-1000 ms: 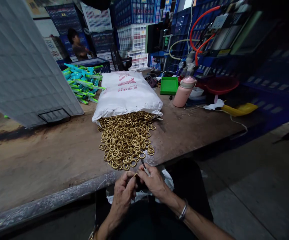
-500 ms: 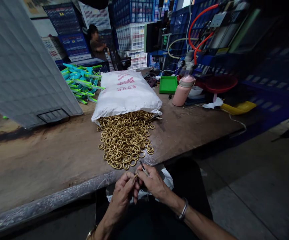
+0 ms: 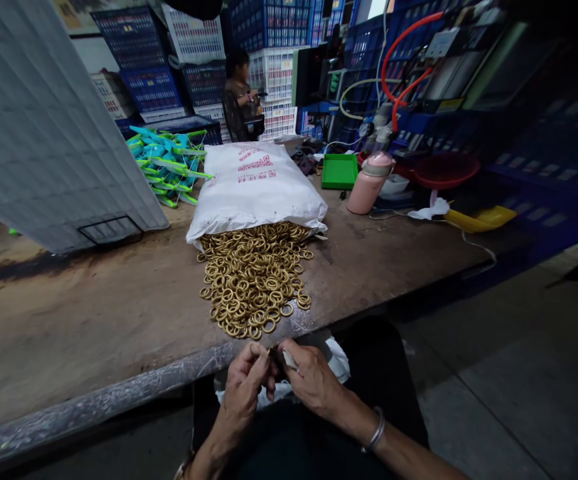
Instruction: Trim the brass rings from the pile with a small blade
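Note:
My left hand (image 3: 245, 381) and my right hand (image 3: 310, 377) meet just below the table's front edge, fingers pinched together. The left pinches a small brass ring (image 3: 269, 351) at its fingertips. The right grips a thin metal tool (image 3: 289, 359), its tip against the ring. Right in front of them a pile of brass rings (image 3: 252, 278) spills from the open mouth of a white sack (image 3: 255, 185) lying on the worn wooden table (image 3: 93, 320). A white bag (image 3: 337, 357) sits in my lap under the hands.
A grey panel (image 3: 43, 133) leans at the left. Teal plastic parts (image 3: 166, 167) lie behind the sack. A green tray (image 3: 339, 171), pink bottle (image 3: 369, 183), red basin (image 3: 441, 170) and yellow scoop (image 3: 479, 218) stand at the right. A person (image 3: 239, 100) stands among stacked crates at the back.
My hands have shifted slightly lower and the tool now lies flatter in my right hand. The person at the back has walked from left to right.

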Demonstrator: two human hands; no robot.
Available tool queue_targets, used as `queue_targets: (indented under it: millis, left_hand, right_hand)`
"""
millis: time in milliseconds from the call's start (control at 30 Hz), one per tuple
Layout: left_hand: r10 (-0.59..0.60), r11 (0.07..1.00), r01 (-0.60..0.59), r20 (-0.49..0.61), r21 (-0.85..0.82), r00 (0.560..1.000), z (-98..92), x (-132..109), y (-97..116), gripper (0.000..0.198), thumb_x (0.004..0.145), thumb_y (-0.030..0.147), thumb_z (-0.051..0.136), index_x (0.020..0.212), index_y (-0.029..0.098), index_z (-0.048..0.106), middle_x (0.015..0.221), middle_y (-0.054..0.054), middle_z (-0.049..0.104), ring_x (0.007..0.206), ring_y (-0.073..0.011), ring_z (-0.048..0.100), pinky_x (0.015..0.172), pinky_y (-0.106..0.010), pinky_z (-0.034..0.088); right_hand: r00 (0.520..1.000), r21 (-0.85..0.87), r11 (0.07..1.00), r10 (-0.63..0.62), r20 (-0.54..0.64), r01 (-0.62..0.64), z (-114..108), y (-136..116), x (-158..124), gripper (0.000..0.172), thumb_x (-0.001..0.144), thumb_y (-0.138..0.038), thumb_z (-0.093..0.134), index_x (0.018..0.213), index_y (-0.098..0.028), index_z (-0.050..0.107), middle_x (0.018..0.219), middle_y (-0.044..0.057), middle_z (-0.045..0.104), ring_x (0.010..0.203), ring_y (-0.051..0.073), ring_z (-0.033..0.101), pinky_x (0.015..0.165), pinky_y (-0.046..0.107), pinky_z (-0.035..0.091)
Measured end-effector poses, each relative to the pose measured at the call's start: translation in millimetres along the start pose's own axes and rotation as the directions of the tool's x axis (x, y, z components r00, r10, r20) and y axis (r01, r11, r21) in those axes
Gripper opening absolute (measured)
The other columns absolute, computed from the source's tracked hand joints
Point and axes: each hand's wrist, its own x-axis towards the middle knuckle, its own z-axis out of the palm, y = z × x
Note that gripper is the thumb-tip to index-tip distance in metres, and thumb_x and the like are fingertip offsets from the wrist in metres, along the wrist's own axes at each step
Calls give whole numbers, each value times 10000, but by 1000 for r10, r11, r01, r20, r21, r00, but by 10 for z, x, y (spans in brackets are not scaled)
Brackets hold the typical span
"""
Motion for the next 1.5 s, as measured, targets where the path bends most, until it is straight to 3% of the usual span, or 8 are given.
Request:
queue_targets:
  millis: [333, 467, 567, 700, 867, 1100, 1233, 1500]
  left_hand:
    - [79, 986, -80, 10, 148, 997, 1, -29, 30, 287, 737, 418, 573, 633, 167, 479, 574, 34, 469, 444, -65, 431, 432, -186, 390]
    - [12, 988, -14, 15, 153, 1000, 23, -144, 84, 295, 739, 438, 561, 644, 172, 476, 558, 29, 496, 400, -62, 423, 393, -187, 373]
    - [-59, 989, 43, 113, 138, 992, 74, -285, 158, 276, 761, 416, 544, 652, 168, 490, 580, 7, 530, 432, -80, 463, 420, -207, 409]
    - [-123, 992, 127, 202, -8, 972, 113, -319, 185, 287, 713, 435, 594, 657, 166, 509, 611, -25, 576, 442, -104, 491, 417, -237, 424]
    - [-172, 971, 182, 75, -155, 982, 53, -182, 114, 306, 667, 420, 645, 621, 136, 541, 679, -63, 608, 504, -105, 508, 415, -202, 389]
    - [-270, 883, 274, 67, -381, 961, -17, -119, 114, 227, 666, 285, 663, 831, 154, 579, 701, -28, 597, 536, -99, 513, 442, -194, 390]
    - [-309, 819, 317, 97, -479, 946, -61, -69, 87, 156, 682, 258, 650, 751, 128, 596, 699, -24, 570, 572, -94, 515, 477, -195, 399]
    - [-222, 897, 251, 120, -364, 968, -4, 66, 56, 150, 737, 272, 602, 708, 136, 544, 702, -17, 541, 576, -102, 505, 419, -183, 386]
  right_hand:
    - [998, -152, 988, -18, 66, 28, -27, -30, -27, 266, 604, -56, 354, 803, -203, 454, 635, -14, 526, 575, 121, 481, 554, 198, 300]
    - [999, -244, 969, -17, 31, 24, 9, 48, -73, 234, 632, -64, 366, 804, -194, 459, 624, -9, 531, 561, 122, 472, 529, 210, 264]
    - [998, -306, 950, 49, -41, -59, 12, 111, -108, 201, 673, -74, 368, 797, -187, 477, 586, -11, 530, 507, 113, 448, 493, 223, 223]
    - [989, -362, 927, 49, -137, -96, -48, 127, -76, 197, 682, -65, 374, 782, -186, 492, 588, -8, 554, 510, 113, 476, 496, 229, 226]
    - [951, -433, 891, -3, -308, -137, -168, 120, 194, 218, 744, -91, 392, 904, -188, 505, 807, 31, 628, 698, 149, 564, 584, 236, 276]
    - [949, -549, 797, 95, -301, -254, -167, 77, 431, 177, 821, -198, 428, 987, -184, 486, 828, 66, 636, 709, 186, 580, 591, 264, 269]
    - [946, -539, 796, 124, -300, -276, -189, 75, 479, 147, 819, -227, 436, 954, -189, 477, 800, 45, 639, 694, 174, 584, 561, 257, 251]
    - [937, -444, 854, 129, -324, -271, -243, 127, 482, 105, 798, -173, 412, 874, -188, 482, 774, 33, 620, 651, 142, 554, 546, 243, 237]
